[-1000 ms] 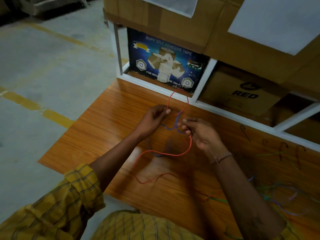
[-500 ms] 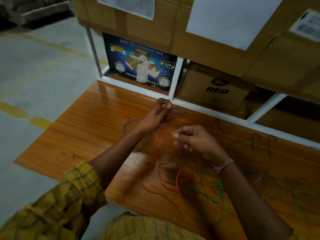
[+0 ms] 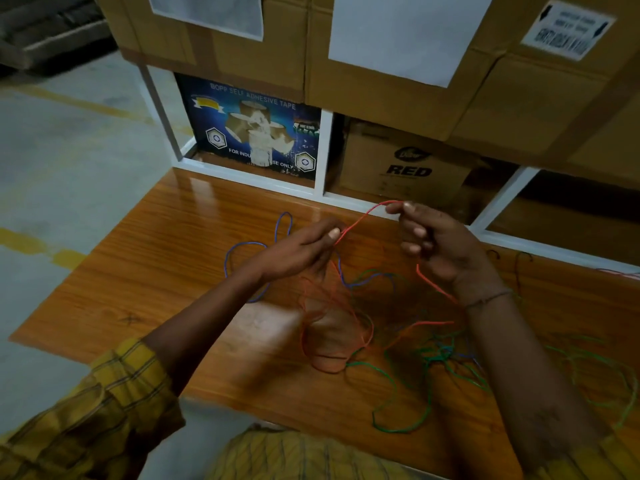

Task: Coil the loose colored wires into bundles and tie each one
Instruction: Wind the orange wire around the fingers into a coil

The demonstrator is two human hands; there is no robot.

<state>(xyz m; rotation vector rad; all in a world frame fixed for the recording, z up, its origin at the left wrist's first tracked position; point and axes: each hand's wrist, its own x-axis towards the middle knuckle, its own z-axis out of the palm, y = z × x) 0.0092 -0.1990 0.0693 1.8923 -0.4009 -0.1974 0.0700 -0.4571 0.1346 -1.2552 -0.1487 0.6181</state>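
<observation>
A red wire (image 3: 360, 220) stretches in the air between my two hands above the wooden table (image 3: 180, 271). My left hand (image 3: 304, 251) pinches it at thumb and fingertips. My right hand (image 3: 436, 244) pinches its higher end near the shelf rail, and the wire runs on past my right wrist. Below the hands more red wire lies in blurred loops (image 3: 332, 327). A blue wire (image 3: 249, 258) loops on the table left of my left hand. Green wires (image 3: 415, 375) lie tangled at the front right.
A white shelf frame (image 3: 322, 188) borders the table's far edge, holding a blue tape carton (image 3: 249, 133) and a brown "RED" box (image 3: 405, 164). Large cardboard boxes (image 3: 381, 64) sit above. The concrete floor (image 3: 52, 168) lies to the left of the table.
My hands have moved apart, drawing a length of red wire taut between them; my right hand rose toward the shelf rail. The camera view shifted to the right.
</observation>
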